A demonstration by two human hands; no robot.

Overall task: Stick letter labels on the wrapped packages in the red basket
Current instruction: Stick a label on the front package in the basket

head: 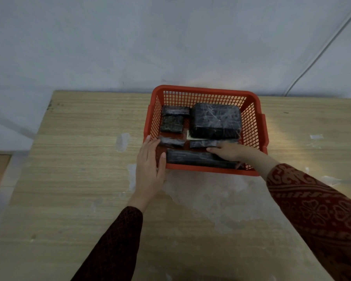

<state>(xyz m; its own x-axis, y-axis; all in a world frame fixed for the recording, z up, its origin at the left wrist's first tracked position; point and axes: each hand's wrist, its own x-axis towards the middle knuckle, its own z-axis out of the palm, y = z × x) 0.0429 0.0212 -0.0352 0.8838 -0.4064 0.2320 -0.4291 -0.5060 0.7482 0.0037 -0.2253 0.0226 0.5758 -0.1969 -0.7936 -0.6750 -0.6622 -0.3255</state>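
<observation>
A red mesh basket (206, 90) stands at the far middle of the wooden table. It holds several packages wrapped in black film: a large block (216, 119) at the back right, two small flat ones (172, 123) at the back left, and a long roll (193, 158) along the near wall. A pale slip of paper (189, 135) shows between them. My left hand (150, 169) grips the basket's near-left corner, thumb inside the rim. My right hand (228, 152) reaches inside and rests on the long roll's right part, fingers flat.
The wooden table (79, 179) has worn white patches and tape scraps, the largest just in front of the basket. A white cable (320, 51) runs down the pale wall at the right. The table's left edge drops to a floor.
</observation>
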